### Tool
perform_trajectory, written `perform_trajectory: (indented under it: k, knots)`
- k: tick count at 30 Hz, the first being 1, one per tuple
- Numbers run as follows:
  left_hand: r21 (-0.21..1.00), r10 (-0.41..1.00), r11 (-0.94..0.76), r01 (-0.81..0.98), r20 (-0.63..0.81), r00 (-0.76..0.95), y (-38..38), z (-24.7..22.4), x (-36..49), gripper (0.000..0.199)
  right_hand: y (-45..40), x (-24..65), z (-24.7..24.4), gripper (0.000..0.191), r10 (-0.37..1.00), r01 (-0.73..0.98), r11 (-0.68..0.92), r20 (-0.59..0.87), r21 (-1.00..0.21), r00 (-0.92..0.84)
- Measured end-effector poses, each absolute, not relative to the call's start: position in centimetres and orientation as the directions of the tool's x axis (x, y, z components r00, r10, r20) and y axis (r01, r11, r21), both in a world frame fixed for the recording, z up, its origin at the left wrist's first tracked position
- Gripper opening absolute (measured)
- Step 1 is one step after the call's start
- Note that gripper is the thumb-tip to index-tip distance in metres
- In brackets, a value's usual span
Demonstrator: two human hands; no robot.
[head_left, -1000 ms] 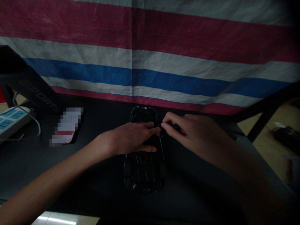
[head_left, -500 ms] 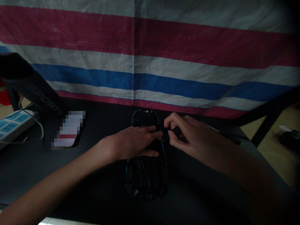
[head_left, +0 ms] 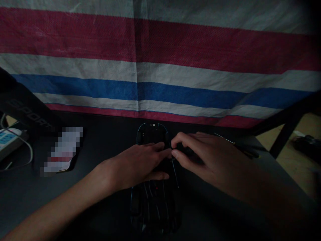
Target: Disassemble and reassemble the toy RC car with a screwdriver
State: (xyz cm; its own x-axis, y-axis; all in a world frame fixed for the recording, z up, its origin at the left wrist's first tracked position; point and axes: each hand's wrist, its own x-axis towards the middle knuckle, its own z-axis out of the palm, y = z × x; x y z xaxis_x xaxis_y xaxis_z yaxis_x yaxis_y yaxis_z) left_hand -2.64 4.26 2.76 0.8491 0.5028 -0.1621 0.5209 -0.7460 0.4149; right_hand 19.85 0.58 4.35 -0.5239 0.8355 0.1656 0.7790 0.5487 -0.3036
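Note:
A dark toy car (head_left: 154, 204) with blue edging lies on the black table, apparently underside up; a small red light shows on it. Across its middle rests my left hand (head_left: 142, 164), palm down with fingers stretched out and spread. My right hand (head_left: 193, 152) is curled at the car's right side, thumb and forefinger pinched together close to the left fingertips. What the pinch holds is too dark to make out. Beneath the right fingertips, a thin rod-like edge (head_left: 175, 173) runs along the car's side.
A screwdriver (head_left: 234, 143) lies beyond my right hand near the table's right edge. On the left are a phone (head_left: 66, 147) with a blurred-out screen, a power strip (head_left: 8, 144) with a cable, and a dark stand marked SPORT (head_left: 28, 112). A striped sheet (head_left: 160, 90) hangs behind.
My right hand has moved slightly left, its fingertips now nearly meeting the left ones. The dark piece seen inside its curl before is hard to see now. The view has shifted a little right.

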Motion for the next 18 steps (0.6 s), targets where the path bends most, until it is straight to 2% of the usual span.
perform_trajectory:
  k: [3, 7, 11, 18]
  knots:
    - [0.427, 0.501, -0.742, 0.516, -0.158, 0.851, 4.38, 2.48, -2.7, 0.054, 0.51, 19.81, 4.37, 0.007, 0.84, 0.776, 0.536, 0.124, -0.331, -0.528]
    - [0.441, 0.5, -0.74, 0.508, -0.145, 0.854, 4.57, 2.12, -2.7, 0.054, 0.5, 19.86, 4.73, 0.022, 0.805, 0.721, 0.584, 0.15, -0.373, -0.574]
    - [0.439, 0.505, -0.733, 0.52, -0.162, 0.848, 4.58, 2.38, -2.63, 0.055, 0.65, 19.71, 4.9, 0.009, 0.84, 0.782, 0.538, 0.116, -0.315, -0.531]
    - [0.463, 0.506, -0.716, 0.523, -0.172, 0.845, 4.36, 2.84, -2.72, 0.053, 0.54, 19.75, 4.88, 0.014, 0.813, 0.738, 0.574, 0.138, -0.356, -0.566]
